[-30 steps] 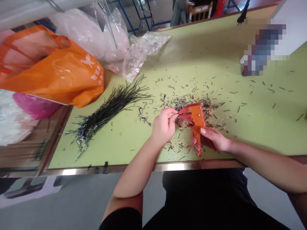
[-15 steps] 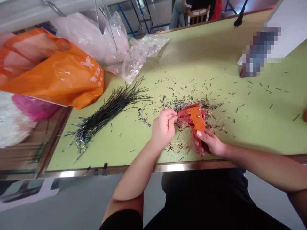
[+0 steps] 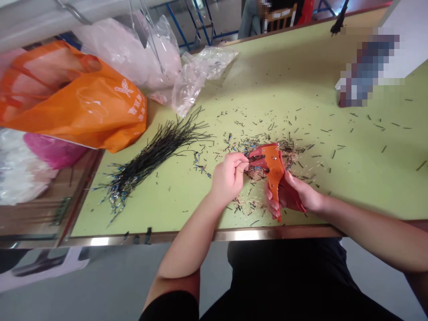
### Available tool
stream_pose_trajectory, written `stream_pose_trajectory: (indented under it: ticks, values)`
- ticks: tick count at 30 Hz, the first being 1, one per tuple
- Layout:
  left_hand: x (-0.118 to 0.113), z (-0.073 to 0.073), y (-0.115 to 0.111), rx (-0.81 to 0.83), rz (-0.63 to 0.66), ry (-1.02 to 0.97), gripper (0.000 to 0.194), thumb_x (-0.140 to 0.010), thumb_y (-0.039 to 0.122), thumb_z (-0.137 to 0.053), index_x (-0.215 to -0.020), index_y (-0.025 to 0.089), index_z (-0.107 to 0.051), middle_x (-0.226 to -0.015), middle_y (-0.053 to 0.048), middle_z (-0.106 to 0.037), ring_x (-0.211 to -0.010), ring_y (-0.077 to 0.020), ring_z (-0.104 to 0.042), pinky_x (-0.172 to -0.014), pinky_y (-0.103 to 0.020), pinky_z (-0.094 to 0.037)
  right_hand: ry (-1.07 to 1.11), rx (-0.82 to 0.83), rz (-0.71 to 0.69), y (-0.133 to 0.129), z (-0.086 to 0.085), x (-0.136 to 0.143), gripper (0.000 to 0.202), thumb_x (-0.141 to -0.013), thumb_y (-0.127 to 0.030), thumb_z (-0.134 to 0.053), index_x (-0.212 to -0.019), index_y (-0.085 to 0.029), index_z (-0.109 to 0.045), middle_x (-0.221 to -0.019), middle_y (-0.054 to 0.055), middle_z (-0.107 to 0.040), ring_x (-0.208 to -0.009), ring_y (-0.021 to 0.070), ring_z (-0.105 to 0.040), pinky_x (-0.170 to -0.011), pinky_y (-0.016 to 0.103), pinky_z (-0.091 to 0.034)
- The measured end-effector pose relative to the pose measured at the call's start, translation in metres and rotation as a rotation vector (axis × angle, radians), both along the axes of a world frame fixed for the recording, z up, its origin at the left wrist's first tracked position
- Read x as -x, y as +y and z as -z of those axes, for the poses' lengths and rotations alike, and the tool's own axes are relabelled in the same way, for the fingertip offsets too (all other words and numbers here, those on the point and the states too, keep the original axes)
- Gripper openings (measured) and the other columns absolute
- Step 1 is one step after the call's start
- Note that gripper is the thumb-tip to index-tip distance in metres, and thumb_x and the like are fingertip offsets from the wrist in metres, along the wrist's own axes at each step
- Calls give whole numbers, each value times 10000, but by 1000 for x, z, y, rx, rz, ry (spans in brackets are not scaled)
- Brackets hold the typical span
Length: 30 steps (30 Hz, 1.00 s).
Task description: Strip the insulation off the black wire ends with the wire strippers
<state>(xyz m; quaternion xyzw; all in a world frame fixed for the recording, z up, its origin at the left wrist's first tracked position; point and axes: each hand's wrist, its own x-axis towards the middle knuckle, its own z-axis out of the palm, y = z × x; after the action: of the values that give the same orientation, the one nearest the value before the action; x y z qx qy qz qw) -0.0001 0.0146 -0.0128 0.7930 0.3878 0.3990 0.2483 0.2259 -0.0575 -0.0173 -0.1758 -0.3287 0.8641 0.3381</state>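
Note:
My right hand (image 3: pixel 297 191) is wrapped round the handles of an orange and red wire stripper (image 3: pixel 274 167), whose jaws point left and stand apart. Close against those jaws, my left hand (image 3: pixel 230 174) is closed in a pinch on a thin wire, mostly hidden by the fingers and hard to make out. Beneath the tool lies a heap of cut wire scraps (image 3: pixel 257 174), black and blue bits mixed with copper-coloured strands. To the left rests a bundle of black wires (image 3: pixel 150 154), many with blue and bare metal ends at the near side.
An orange bag (image 3: pixel 110 111) and clear plastic bags (image 3: pixel 197 71) stand at the back left of the green table (image 3: pixel 294 84). A pink bag (image 3: pixel 55 149) lies below the orange one. A black plug (image 3: pixel 339 24) and a white panel (image 3: pixel 409 42) are at the back right. Beyond sits a person (image 3: pixel 250 20).
The wire stripper's jaws and handles have spread apart, and my right hand's grip has loosened. My left hand stays pinched by the jaws. The whole view has shifted slightly.

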Motion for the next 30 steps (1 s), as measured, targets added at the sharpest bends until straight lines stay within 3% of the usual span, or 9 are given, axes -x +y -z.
stream_pose_trajectory:
  ticks: [15,30]
  values:
    - [-2,-1,4,-78,14,-36,61,-1066,232,-477,-1124,246,-486,-784,38,-709,-679,-132,-726,-616,-257,-536,7,-57,-4,0,2,0,629,-982,-777,-553,-946,-153,-631,-736,14,-642,-601,157,-656,-585,280,-546]
    - [-1,2,7,-15,13,-25,60,-1083,284,-482,-1129,247,-492,-798,30,-712,-694,-135,-721,-644,-273,-533,-62,-28,52,0,4,1,570,-993,-720,-592,-858,-167,-613,-635,-17,-602,-523,141,-597,-547,280,-534]
